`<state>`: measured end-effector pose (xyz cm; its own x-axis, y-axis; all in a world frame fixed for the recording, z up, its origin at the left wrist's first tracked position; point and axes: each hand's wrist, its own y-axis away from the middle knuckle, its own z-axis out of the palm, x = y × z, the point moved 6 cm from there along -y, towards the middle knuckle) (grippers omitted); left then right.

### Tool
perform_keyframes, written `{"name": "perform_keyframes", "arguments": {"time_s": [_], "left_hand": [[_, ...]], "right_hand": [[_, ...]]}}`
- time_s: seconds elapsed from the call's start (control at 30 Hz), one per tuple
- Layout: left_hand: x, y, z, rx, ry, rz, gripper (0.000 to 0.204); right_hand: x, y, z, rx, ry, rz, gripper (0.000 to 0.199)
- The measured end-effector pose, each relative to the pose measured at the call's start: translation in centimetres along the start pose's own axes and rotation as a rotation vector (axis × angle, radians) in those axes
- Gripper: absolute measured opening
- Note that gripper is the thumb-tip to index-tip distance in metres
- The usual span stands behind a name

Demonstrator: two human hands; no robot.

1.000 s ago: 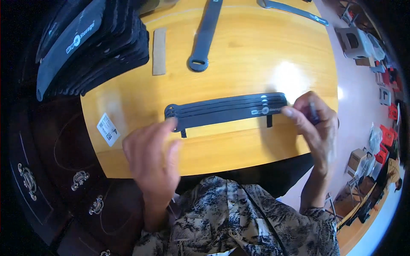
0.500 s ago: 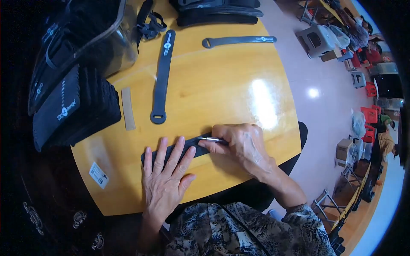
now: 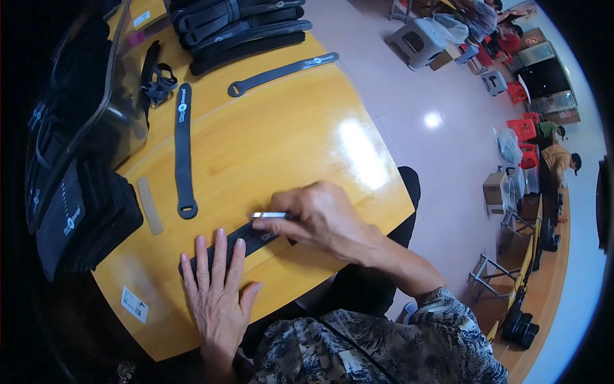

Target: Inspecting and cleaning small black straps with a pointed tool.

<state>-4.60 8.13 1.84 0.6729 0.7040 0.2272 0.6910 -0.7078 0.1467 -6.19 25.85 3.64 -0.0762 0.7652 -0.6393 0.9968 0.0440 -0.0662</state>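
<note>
A black strap [image 3: 257,239] lies slantwise near the front edge of the yellow table. My left hand [image 3: 220,304] rests flat over its left end, fingers spread. Above the strap's right part, my right hand [image 3: 329,221] is closed on a slim pen-like tool with a silver tip [image 3: 270,216]; the tip points left, and whether it touches the strap I cannot tell. The right hand covers part of the strap's right end. Two more dark straps, each with a slotted round end, lie apart: one upright [image 3: 183,150], one farther back [image 3: 281,73].
A tan strip [image 3: 149,206] lies beside a stack of black pieces [image 3: 105,221] at left. Behind it stands a clear bin [image 3: 125,121] of black goods. Bundled straps [image 3: 246,41] are piled at the back. A white label [image 3: 134,304] sticks to the table [image 3: 256,160] front left.
The whole view has shifted, so the table sits farther left and lower. My right hand has lifted the tool's tip up a little from the strap; my left hand stays flat on it.
</note>
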Motion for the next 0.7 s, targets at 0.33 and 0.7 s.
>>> {"name": "perform_keyframes", "arguments": {"time_s": [0.33,0.7], "left_hand": [[2.9,-4.4,-0.3,0.047,0.026,0.295,0.062],[3.2,-4.6,0.4,0.004,0.055,0.348,0.063]], "right_hand": [[7.5,-9.4,-6.1,0.410,0.147,-0.134,0.020],[9.8,-13.2,-4.7,0.225,0.292,-0.063,0.018]]}}
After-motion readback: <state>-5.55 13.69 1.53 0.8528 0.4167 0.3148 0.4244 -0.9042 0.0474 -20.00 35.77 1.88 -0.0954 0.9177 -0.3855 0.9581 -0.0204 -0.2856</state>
